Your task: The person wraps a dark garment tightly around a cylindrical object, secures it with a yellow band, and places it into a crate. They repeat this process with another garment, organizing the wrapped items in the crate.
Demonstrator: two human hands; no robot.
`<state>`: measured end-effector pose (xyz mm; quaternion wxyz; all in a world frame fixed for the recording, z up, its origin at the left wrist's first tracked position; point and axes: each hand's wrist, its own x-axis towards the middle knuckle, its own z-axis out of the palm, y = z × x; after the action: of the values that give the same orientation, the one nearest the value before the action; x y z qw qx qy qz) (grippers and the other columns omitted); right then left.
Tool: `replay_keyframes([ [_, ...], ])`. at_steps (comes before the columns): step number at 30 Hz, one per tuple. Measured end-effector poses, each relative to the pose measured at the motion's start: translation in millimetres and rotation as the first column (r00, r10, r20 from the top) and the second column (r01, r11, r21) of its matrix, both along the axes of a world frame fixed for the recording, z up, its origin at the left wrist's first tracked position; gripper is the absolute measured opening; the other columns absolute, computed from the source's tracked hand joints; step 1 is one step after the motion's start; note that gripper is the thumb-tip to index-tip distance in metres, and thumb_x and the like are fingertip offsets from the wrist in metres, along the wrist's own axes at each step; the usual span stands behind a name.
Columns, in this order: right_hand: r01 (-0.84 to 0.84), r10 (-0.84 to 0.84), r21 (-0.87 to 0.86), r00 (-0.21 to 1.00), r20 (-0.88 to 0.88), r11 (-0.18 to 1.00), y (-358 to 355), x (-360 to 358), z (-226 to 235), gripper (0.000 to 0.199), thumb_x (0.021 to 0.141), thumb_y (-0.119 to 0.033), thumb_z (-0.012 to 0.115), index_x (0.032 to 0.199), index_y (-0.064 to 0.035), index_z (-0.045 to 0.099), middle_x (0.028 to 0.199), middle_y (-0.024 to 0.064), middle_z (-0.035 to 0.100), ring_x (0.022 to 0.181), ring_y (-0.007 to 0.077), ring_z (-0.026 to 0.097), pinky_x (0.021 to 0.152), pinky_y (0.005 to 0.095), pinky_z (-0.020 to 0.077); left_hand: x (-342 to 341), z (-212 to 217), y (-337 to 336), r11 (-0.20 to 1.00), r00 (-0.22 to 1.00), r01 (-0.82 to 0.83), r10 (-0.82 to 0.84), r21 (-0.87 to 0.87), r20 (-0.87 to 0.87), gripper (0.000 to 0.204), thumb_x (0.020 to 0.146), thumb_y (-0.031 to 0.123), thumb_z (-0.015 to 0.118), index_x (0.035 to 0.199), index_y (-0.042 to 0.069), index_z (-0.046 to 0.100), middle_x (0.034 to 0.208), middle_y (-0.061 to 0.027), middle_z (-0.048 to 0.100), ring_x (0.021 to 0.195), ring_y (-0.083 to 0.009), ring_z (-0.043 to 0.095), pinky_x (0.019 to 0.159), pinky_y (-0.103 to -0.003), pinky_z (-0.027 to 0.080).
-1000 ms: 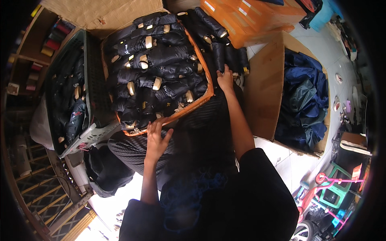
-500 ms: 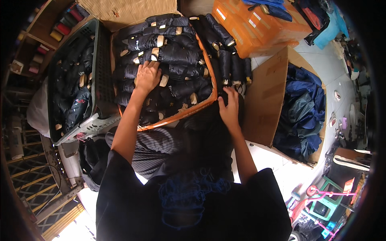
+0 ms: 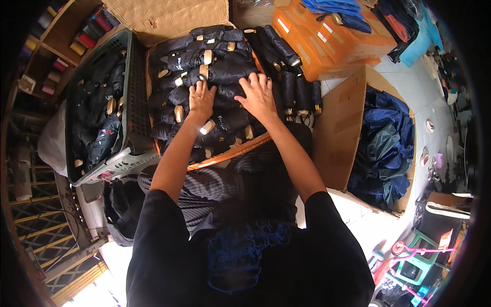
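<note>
Rows of rolled black folded umbrellas (image 3: 232, 66) with pale handle ends fill an orange-rimmed basket (image 3: 230, 155) in front of my lap. My left hand (image 3: 201, 105) rests on the umbrellas near the middle, fingers slightly bent and apart. To its right, my right hand (image 3: 260, 100) lies over the umbrellas with its thumb spread from the fingers. Neither hand is wrapped round an umbrella; what lies under the palms is hidden.
A dark green crate (image 3: 134, 97) of similar umbrellas stands at left. More umbrellas (image 3: 294, 92) lie beyond the basket's right side. At right is a cardboard box (image 3: 337, 133) with dark blue fabric (image 3: 383, 138). Orange-wrapped boxes (image 3: 327, 38) stand at the far right.
My right hand has moved left and up from the basket's right edge onto the umbrellas. My left hand has shifted slightly right and down. The whole view has shifted a little.
</note>
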<state>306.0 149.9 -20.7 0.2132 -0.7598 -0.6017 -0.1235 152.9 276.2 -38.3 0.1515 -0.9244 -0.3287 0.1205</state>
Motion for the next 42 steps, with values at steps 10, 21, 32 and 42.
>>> replay_keyframes([
  [10, 0.094, -0.062, 0.158, 0.979, -0.197, 0.983, -7, 9, -30, 0.034, 0.082, -0.029, 0.072, 0.103, -0.0060, 0.058, 0.104, 0.0140, 0.050, 0.103, 0.0343, 0.056, 0.085, 0.0464, 0.0438, -20, 33, -26, 0.991, 0.978, 0.125, -0.115, -0.048, 0.176, 0.073, 0.057, 0.039, 0.087, 0.117, 0.010, 0.058, 0.114, -0.0049, 0.059, 0.115, -0.0236, 0.050, 0.103, -0.046, 0.036],
  [21, 0.015, 0.220, 0.288, 0.608, -0.763, 0.958, -40, -20, 0, 0.026, 0.088, -0.015, 0.068, 0.110, -0.0041, 0.061, 0.105, 0.0134, 0.059, 0.094, 0.0267, 0.062, 0.081, 0.0370, 0.0499, -120, 118, -61, 0.862, 0.665, 0.263, 0.165, -0.434, 0.729, 0.063, 0.057, 0.007, 0.085, 0.115, 0.006, 0.060, 0.110, -0.0116, 0.058, 0.106, -0.0300, 0.061, 0.088, -0.039, 0.052],
  [32, -0.352, 0.197, 0.261, -0.209, -0.958, 0.899, -86, -70, 55, 0.049, 0.082, -0.005, 0.076, 0.123, -0.0020, 0.048, 0.088, 0.0070, 0.063, 0.065, 0.0100, 0.060, 0.052, 0.0249, 0.0493, -164, 114, -103, 0.361, 0.395, 0.531, 0.695, -0.767, 0.600, 0.073, 0.066, 0.016, 0.086, 0.130, 0.005, 0.054, 0.117, -0.0092, 0.058, 0.111, -0.0219, 0.057, 0.100, -0.034, 0.041],
  [42, -0.099, 0.312, 0.377, -0.394, -0.865, 0.921, -94, -91, 46, 0.060, 0.081, -0.006, 0.077, 0.132, -0.0042, 0.045, 0.097, 0.0050, 0.059, 0.068, 0.0110, 0.059, 0.061, 0.0261, 0.0506, -159, 94, -112, -0.003, 0.276, 0.633, 0.935, -0.774, 0.222, 0.047, 0.088, 0.024, 0.067, 0.121, -0.007, 0.054, 0.092, -0.0160, 0.068, 0.068, -0.0251, 0.070, 0.044, -0.028, 0.052],
])
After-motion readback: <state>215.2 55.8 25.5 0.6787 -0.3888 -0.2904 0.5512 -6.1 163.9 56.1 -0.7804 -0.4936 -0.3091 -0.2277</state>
